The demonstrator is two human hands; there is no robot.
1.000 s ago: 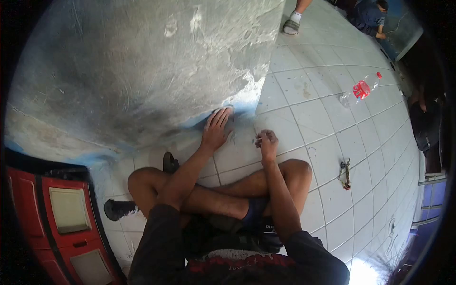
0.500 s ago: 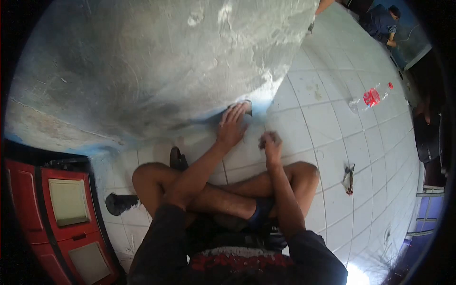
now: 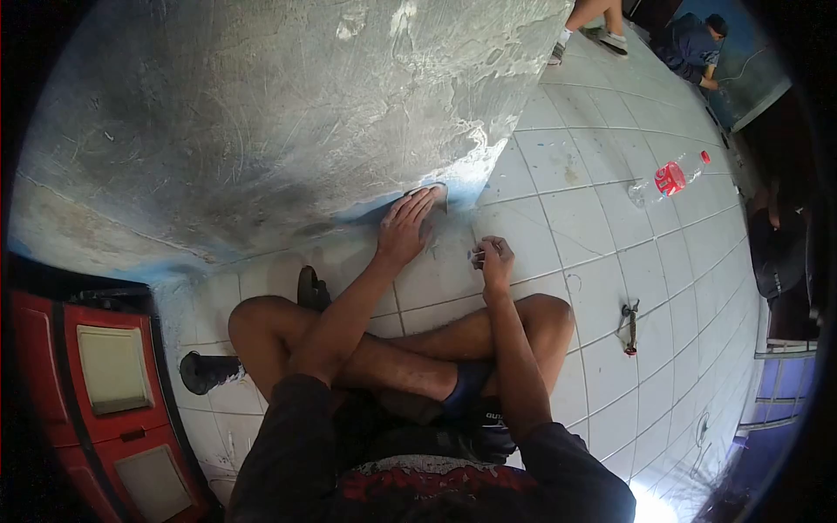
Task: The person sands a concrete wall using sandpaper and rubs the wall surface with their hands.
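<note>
My left hand (image 3: 403, 231) reaches to the foot of a rough grey plastered wall (image 3: 288, 105). Its fingers lie stretched out against the surface, over a small pale patch with a dark edge (image 3: 439, 197); whether that is a loose piece or a hollow I cannot tell. Blue paint shows around this spot. Above the floor tiles, to the right of the wall's foot, my right hand (image 3: 495, 260) has its fingers curled together. Something small and pale seems to stick out at the fingertips, too small to name. My crossed legs (image 3: 410, 362) are below both hands.
On the white tiled floor (image 3: 602, 235) lie a clear plastic bottle with a red label (image 3: 671, 179) and a small slim tool (image 3: 629, 328). A red cabinet (image 3: 118, 436) and a black cylinder (image 3: 207, 372) are at left. Other people (image 3: 689, 48) are at the upper right.
The view has shifted slightly, bringing more of another person's legs and shoes into sight at the top. My left hand stays at the wall; my right hand has turned a little and shows more sharply.
</note>
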